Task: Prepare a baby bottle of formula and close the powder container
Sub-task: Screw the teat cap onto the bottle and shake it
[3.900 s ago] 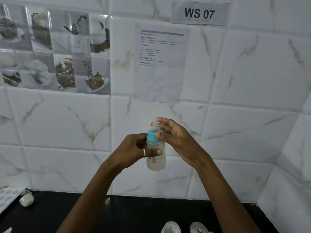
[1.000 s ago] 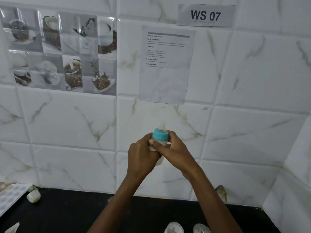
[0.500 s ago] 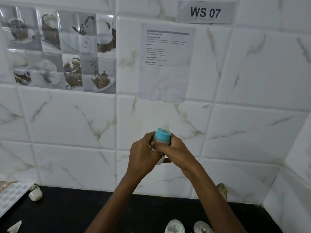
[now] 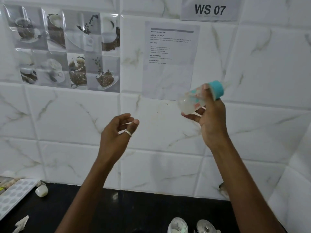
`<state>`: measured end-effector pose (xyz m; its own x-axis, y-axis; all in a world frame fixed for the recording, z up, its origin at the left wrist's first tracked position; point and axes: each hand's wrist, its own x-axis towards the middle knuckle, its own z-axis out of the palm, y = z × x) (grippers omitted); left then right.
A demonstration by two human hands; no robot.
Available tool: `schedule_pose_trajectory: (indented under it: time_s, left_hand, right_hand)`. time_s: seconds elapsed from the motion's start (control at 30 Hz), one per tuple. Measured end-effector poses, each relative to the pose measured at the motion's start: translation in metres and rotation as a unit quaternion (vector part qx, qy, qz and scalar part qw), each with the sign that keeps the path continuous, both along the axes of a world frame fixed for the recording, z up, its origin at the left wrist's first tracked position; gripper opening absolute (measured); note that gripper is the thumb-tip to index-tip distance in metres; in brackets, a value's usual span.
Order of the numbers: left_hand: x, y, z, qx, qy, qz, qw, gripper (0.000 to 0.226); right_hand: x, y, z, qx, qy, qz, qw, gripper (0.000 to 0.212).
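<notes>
The baby bottle (image 4: 193, 100) is clear with a teal collar and a clear teat, and holds a little cloudy liquid. My right hand (image 4: 210, 120) grips it high in front of the wall, tilted with the teat pointing up and to the right; the bottle looks motion-blurred. My left hand (image 4: 116, 133) hangs free to the left of it, fingers loosely curled and apart, a ring on one finger, holding nothing. Two round containers sit at the bottom edge: a white-filled one (image 4: 177, 226) and a metal lidded one (image 4: 206, 227).
A black counter (image 4: 134, 212) runs along the white marble-tile wall. At the left lie a white dimpled tray (image 4: 11, 194), a small white cap (image 4: 41, 190) and a scrap of paper (image 4: 21, 224). A printed sheet (image 4: 170, 59) hangs on the wall.
Both hands held the bottle upright at the middle. Now my left hand has let go and dropped left, and my right hand has swung the bottle up and right, tilted.
</notes>
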<state>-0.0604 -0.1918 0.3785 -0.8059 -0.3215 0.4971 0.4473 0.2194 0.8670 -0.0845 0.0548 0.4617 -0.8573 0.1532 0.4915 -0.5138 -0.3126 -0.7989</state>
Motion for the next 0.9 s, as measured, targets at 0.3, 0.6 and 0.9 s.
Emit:
schedule_pose_trajectory:
  time_s: [0.3,0.6,0.9]
  left_hand:
    - [0.005,-0.002,-0.009,0.001,-0.033,0.012,0.999,0.026]
    - [0.009,-0.007,-0.009,-0.001,-0.034,0.018,0.999,0.024]
    - [0.007,-0.004,-0.007,-0.003,-0.042,0.015,0.999,0.025]
  right_hand:
    - [0.002,-0.020,-0.032,0.122,-0.054,0.075,0.988,0.049]
    - [0.001,-0.030,-0.045,0.208,-0.057,0.127,0.968,0.045]
    - [0.002,-0.030,-0.051,0.217,-0.060,0.146,0.963,0.045]
